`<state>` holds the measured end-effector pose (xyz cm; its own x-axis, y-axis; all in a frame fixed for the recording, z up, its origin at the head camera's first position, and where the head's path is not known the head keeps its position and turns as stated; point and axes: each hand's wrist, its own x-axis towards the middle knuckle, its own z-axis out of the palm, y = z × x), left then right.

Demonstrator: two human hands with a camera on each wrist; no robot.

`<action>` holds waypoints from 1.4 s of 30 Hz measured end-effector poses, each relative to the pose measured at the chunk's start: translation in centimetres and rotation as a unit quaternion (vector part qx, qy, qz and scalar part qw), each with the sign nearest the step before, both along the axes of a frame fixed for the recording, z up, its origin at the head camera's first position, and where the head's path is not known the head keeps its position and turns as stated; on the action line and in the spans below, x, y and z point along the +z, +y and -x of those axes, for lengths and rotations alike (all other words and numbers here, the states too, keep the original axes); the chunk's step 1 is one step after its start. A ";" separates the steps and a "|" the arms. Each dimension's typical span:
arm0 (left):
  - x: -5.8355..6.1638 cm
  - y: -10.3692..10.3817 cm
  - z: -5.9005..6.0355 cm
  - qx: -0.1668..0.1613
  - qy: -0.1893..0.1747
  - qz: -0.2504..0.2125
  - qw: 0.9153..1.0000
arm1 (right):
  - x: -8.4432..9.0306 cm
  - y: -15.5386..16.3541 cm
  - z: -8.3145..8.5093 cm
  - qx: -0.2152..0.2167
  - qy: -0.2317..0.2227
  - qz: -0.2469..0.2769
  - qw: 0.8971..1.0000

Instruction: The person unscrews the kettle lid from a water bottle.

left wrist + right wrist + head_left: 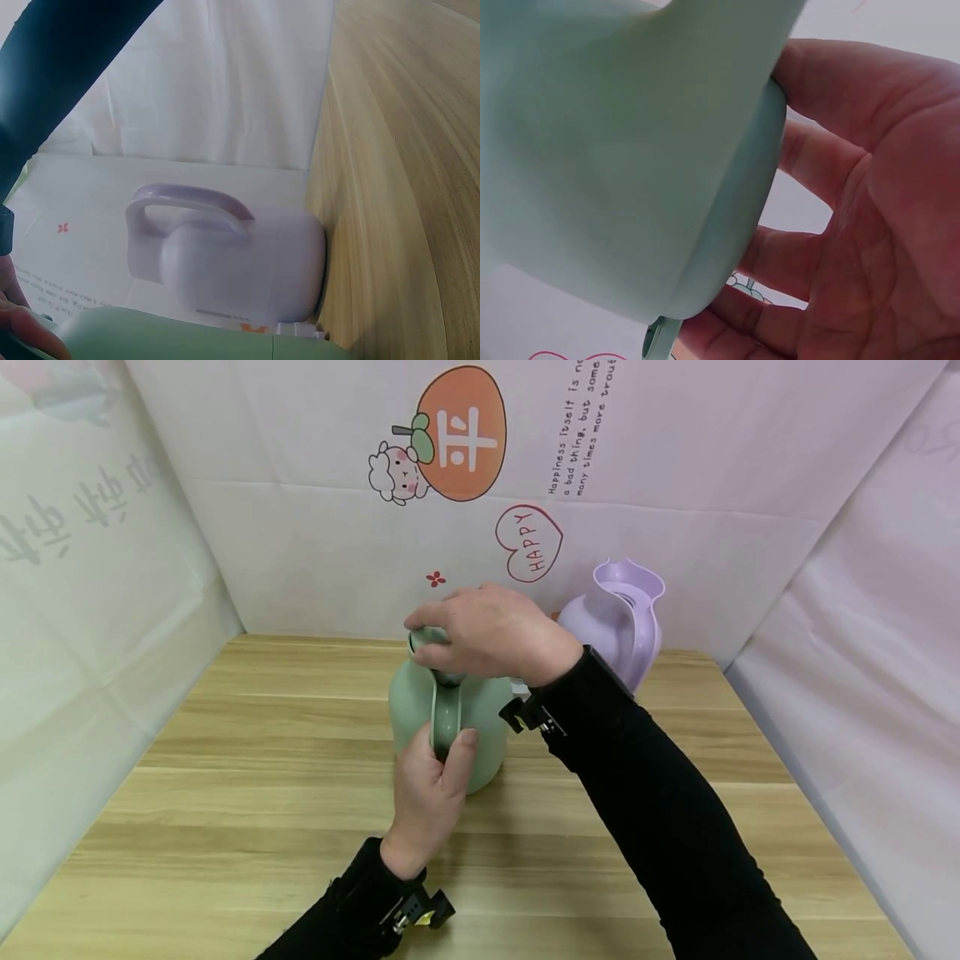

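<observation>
A green thermos jug (483, 752) stands on the wooden table in the head view, its handle toward me. My left hand (429, 793) grips that handle, thumb on its right side. Over the jug's mouth, my right hand (491, 631) holds the green lid (427, 637) at the top. In the right wrist view, the thumb and fingers (795, 262) of this hand curve round the rim of the lid (739, 210). A small green loop (661, 337) hangs beside it. The left wrist view shows only the jug's side (172, 339) along the bottom edge.
A lilac jug (600, 627) stands behind and right of the green one, partly covered by my right wrist. A small white object (519, 687) lies between the jugs. Printed white cloth (315, 552) walls the wooden table (270, 760) at back and sides.
</observation>
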<state>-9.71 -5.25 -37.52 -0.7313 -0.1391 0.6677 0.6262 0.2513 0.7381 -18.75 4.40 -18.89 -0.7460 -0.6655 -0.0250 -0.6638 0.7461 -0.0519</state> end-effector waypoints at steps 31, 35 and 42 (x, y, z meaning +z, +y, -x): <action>0.1 -0.1 -0.2 -0.011 -0.012 -0.007 1.000 | 0.2 -0.2 -1.0 -0.032 0.018 0.033 0.999; 0.1 -0.1 -0.3 -0.018 -0.008 -0.010 1.000 | -0.1 -1.1 -2.1 -0.099 0.105 -0.010 0.990; 0.2 0.0 -0.2 -0.022 -0.001 -0.010 1.000 | -1.3 -1.3 -2.7 -0.105 0.165 0.003 0.981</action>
